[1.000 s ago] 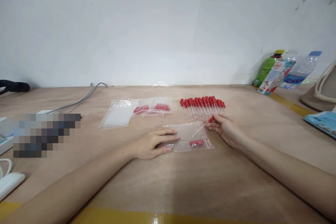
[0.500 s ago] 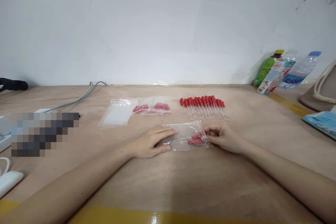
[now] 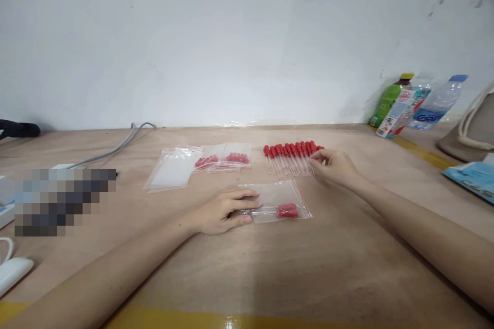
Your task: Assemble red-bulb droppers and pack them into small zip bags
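My left hand (image 3: pixel 226 211) lies flat on the left end of a clear zip bag (image 3: pixel 276 193) on the wooden table (image 3: pixel 270 267), fingers stretched out. Two red-bulbed droppers (image 3: pixel 286 211) lie inside the bag near its right end. Farther back, a row of several red-bulbed glass droppers (image 3: pixel 289 157) lies side by side. My right hand (image 3: pixel 335 167) is at the right end of that row, its fingers curled in a pinch on the outermost dropper.
Filled zip bags (image 3: pixel 226 158) and empty bags (image 3: pixel 173 172) lie at the back left. A grey cable (image 3: pixel 116 148) runs to the wall. Bottles (image 3: pixel 409 103) stand at the back right beside a blue pack (image 3: pixel 471 177). A white device (image 3: pixel 13 272) lies far left.
My right hand carried a dropper from the row into the bag, let it go, and moved back up to the row's right end. The left hand stayed on the bag.
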Demonstrator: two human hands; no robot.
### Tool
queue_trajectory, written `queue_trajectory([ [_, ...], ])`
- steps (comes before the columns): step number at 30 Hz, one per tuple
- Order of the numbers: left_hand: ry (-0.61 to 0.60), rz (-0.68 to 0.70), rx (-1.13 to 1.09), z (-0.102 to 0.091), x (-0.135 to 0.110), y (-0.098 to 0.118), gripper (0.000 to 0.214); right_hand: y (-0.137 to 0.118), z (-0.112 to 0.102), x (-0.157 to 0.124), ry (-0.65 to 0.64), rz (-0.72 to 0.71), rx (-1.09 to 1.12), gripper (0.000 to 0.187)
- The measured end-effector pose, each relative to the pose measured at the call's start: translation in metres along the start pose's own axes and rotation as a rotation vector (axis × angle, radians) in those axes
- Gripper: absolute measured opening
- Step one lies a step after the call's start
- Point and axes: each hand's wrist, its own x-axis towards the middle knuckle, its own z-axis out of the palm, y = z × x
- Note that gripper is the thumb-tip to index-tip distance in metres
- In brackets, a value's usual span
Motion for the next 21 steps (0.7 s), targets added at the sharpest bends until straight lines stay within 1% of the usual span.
queue_trajectory([
  [2, -0.004, -0.006, 0.005, 0.0, 0.0, 0.0, 0.04, 0.011, 0.001, 0.02, 0.105, 0.041, -0.093, 0.019],
  [4, -0.009, -0.008, 0.01, 0.0, 0.0, 0.001, 0.04, 0.019, 0.006, 0.036, 0.201, 0.096, -0.179, 0.025],
  [6, -0.008, -0.007, 0.011, 0.0, 0.0, 0.001, 0.04, 0.023, 0.011, 0.048, 0.246, 0.162, -0.224, 0.031],
  [9, -0.001, -0.005, 0.011, 0.0, 0.0, 0.001, 0.04, 0.023, 0.02, 0.057, 0.228, 0.232, -0.212, 0.033],
  [14, -0.01, 0.002, 0.022, 0.0, 0.0, 0.001, 0.041, 0.017, 0.024, 0.062, 0.224, 0.244, -0.149, 0.024],
  [19, -0.008, 0.001, 0.031, 0.001, 0.0, 0.001, 0.041, 0.013, 0.015, 0.06, 0.202, 0.225, -0.043, 0.02],
  [21, -0.009, 0.0, 0.031, 0.0, 0.0, 0.001, 0.041, 0.009, 0.008, 0.052, 0.232, 0.184, 0.037, 0.019],
])
